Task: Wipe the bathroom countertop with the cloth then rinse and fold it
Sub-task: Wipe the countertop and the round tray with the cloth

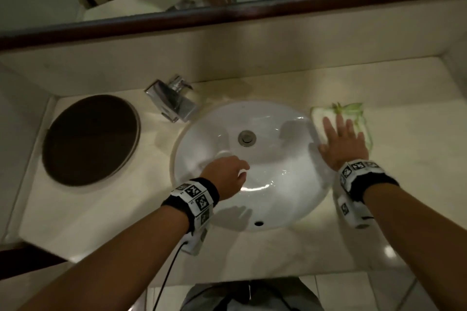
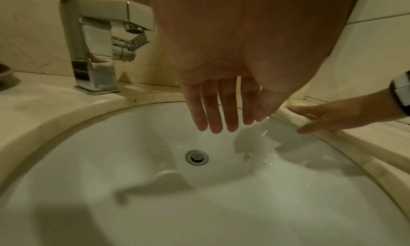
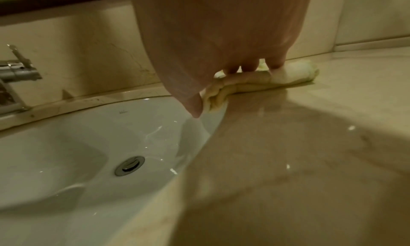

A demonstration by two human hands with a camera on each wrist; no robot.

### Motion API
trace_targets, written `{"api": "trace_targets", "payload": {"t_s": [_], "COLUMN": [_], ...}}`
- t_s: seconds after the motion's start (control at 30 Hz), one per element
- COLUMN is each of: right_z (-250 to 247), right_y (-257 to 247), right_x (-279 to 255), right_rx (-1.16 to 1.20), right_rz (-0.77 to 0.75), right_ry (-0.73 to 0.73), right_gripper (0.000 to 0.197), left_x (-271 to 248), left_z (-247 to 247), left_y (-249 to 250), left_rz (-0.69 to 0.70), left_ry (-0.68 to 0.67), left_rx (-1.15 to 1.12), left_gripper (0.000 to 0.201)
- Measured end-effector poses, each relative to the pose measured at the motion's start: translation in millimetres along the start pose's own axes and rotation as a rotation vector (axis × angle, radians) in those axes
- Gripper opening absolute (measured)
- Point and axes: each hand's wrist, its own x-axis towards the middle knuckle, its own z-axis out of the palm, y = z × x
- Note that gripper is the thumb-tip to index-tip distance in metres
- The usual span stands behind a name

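While right hand (image 1: 341, 144) presses cloth (image 1: 358, 118) flat — left hand (image 1: 227, 175) slack, empty over basin (image 1: 202, 129), faucet (image 1: 171, 101) beside.

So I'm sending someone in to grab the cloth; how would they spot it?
Start at the white sink basin and look along the countertop past its rim, away from the faucet. The cloth lies folded under the right hand, the only soft, pale yellow-green thing there.
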Motion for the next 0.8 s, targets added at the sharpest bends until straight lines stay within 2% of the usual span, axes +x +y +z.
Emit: {"api": "trace_targets", "payload": {"t_s": [0.2,0.33,0.5,0.6,0.73,0.8], "right_z": [11.8,12.4,2.8,-7.6,-6.7,-10.0], "right_y": [8.8,6.0,2.1,-23.4,-76.4,-110.3], "right_x": [-28.8,-38.7,-47.1,-65.4,-92.1,-98.0], "right_rx": [-0.022,-0.003,0.121,0.205,0.42,0.542], "right_rz": [-0.005,0.012,0.041,0.021,-0.14,-0.174], "right_ry": [0.023,0.024,0.048,0.072,0.168,0.174], "right_gripper": [0.073,0.07,0.061,0.055,0.051,0.045], "left_x": [-0.8,-14.6,-40.5,-57.1,-76.3,-86.5], "left_z": [3.4,0.0,0.8,2.6,1.8,-1.6], "left_y": [9.3,-3.3,-22.4,-41.0,-64.3,-77.7], "left_rz": [0.002,-0.093,-0.143,-0.195,-0.235,-0.242], "left_ry": [-0.054,-0.018,0.044,0.09,0.107,0.122], "left_rx": [0.048,-0.038,-0.08,-0.147,-0.181,-0.195], "left_gripper": [0.033,0.03,0.029,0.028,0.029,0.03]}}
